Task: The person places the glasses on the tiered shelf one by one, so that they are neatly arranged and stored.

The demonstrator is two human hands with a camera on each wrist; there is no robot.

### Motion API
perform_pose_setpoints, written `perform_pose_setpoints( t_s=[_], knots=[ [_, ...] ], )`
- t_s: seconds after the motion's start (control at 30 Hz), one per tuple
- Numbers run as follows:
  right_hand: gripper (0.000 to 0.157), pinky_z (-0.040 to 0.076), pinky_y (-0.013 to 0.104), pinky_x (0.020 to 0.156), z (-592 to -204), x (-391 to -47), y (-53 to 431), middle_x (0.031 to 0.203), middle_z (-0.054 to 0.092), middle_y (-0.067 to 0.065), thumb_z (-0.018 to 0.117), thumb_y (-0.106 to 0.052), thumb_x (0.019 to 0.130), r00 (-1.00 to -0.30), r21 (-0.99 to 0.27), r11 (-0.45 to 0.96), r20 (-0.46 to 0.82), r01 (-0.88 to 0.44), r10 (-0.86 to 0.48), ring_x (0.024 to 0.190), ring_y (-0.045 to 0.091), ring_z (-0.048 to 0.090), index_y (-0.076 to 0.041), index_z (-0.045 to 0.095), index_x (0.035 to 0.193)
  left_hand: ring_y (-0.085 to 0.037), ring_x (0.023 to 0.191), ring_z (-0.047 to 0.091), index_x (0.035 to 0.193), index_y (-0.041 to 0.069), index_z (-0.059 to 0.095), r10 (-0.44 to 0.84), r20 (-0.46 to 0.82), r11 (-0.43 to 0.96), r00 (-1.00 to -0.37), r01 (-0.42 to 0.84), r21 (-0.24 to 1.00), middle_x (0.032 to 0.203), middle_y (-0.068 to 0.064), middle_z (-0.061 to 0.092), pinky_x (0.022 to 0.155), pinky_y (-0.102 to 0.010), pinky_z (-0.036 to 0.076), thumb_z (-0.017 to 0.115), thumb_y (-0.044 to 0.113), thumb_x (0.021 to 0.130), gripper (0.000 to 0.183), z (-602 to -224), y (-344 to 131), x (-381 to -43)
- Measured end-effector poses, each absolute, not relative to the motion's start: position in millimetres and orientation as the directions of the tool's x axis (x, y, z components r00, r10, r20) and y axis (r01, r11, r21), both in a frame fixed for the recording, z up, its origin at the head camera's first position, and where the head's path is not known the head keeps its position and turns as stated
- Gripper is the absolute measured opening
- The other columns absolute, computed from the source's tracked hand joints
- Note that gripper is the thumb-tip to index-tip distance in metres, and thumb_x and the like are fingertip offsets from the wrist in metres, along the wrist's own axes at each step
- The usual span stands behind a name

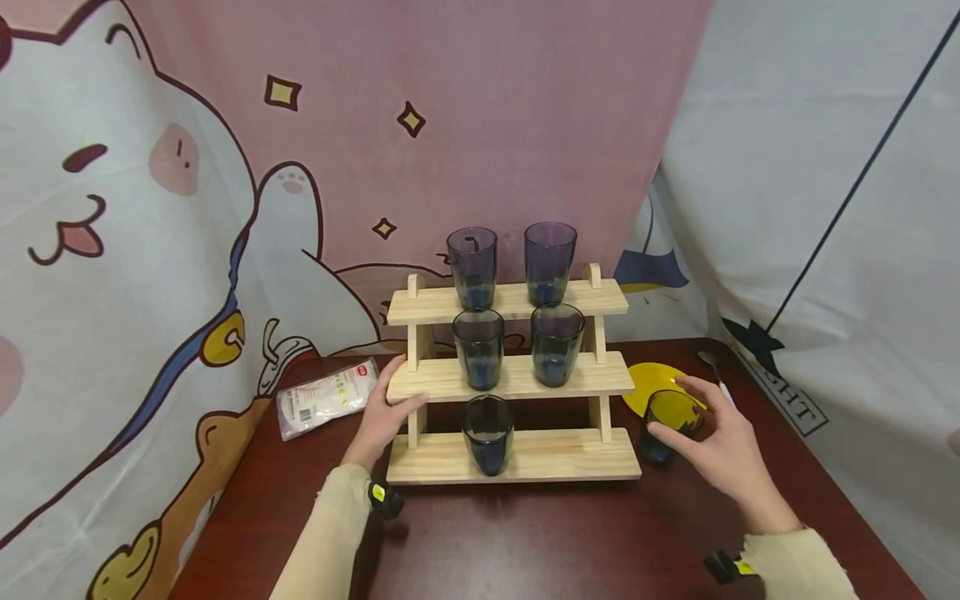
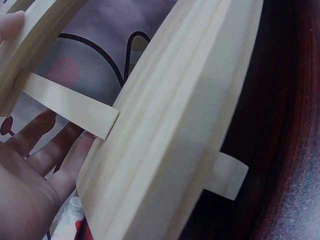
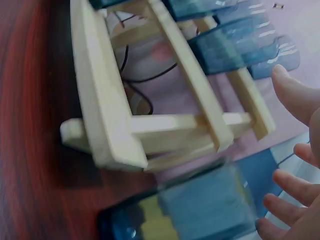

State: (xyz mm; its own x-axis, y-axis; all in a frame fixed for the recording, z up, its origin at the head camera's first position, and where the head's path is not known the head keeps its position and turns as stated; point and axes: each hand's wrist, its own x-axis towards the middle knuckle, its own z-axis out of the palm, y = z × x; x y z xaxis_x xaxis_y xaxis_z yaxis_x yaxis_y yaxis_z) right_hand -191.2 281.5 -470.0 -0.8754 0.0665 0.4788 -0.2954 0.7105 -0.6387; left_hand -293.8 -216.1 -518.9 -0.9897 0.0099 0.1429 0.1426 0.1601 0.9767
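A three-tier wooden display stand [image 1: 517, 454] stands on the table with dark tinted glasses on its tiers. Two glasses are on the top tier, two on the middle, and one glass [image 1: 489, 433] on the bottom. My left hand [image 1: 382, 417] grips the left end of the middle tier, thumb along its front edge and fingers behind. To the right of the stand, another tinted glass [image 1: 660, 450] stands upright on the table. My right hand [image 1: 723, 446] hovers around that glass with fingers and thumb spread; in the right wrist view the fingertips [image 3: 277, 200] are beside its rim.
A yellow plate [image 1: 645, 379] lies behind the loose glass, with a spoon [image 1: 712, 367] at its right. Left of the stand is a white plastic-wrapped packet [image 1: 327, 398]. Printed cloth [image 1: 525, 108] hangs close behind the table and along both sides.
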Motion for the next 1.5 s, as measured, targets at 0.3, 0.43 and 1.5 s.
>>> perform_pose_setpoints(
  t_s=[0.3, 0.43, 1.5],
  knots=[
    [0.101, 0.042, 0.068, 0.092, -483, -201, 292, 0.142, 0.052, 0.032, 0.097, -0.027, 0.076, -0.892, -0.618, 0.744, 0.447, -0.256, 0.064, 0.119, 0.048, 0.052, 0.002, 0.041, 0.155, -0.028, 0.127, 0.057, 0.160, 0.035, 0.041, 0.011, 0.138, 0.160, -0.990, 0.138, 0.977, 0.157, -0.005, 0.049, 0.101, -0.039, 0.050, 0.085, 0.021, 0.091, 0.083, -519, -217, -295],
    [0.102, 0.043, 0.069, 0.093, -487, -204, 295, 0.144, 0.050, 0.033, 0.096, -0.030, 0.078, -0.907, -0.638, 0.736, 0.413, -0.227, 0.078, 0.121, 0.049, 0.051, 0.002, 0.038, 0.156, -0.029, 0.128, 0.056, 0.159, 0.039, 0.041, 0.015, 0.128, 0.154, -0.992, 0.129, 0.980, 0.158, -0.006, 0.048, 0.100, -0.039, 0.050, 0.084, 0.020, 0.092, 0.082, -520, -218, -296],
    [0.097, 0.047, 0.068, 0.100, -516, -217, 302, 0.143, 0.052, 0.034, 0.084, -0.043, 0.090, -0.971, -0.738, 0.669, 0.214, -0.091, 0.104, 0.128, 0.052, 0.053, 0.004, 0.032, 0.157, -0.030, 0.139, 0.048, 0.162, 0.032, 0.038, 0.020, 0.108, 0.164, -0.994, 0.110, 0.980, 0.164, -0.006, 0.040, 0.112, -0.049, 0.041, 0.084, 0.020, 0.092, 0.085, -512, -216, -292]
  ],
)
